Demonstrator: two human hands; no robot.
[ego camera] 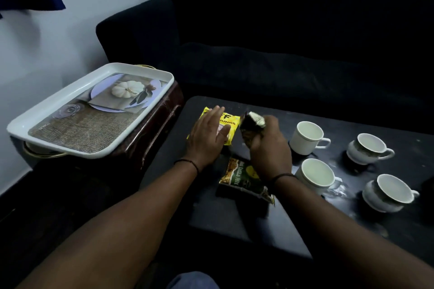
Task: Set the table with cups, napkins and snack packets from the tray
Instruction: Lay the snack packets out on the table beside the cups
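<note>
Yellow packet (231, 124): flat on bench (211, 218), centre frame.
Left hand (207, 136): fingers straight, resting on it.
Right hand (267, 145): clamped on dark packet (252, 124).

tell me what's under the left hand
The yellow snack packet lies flat on the dark table under the left hand, whose straight fingers cover its middle; its printing is mostly hidden.
</note>
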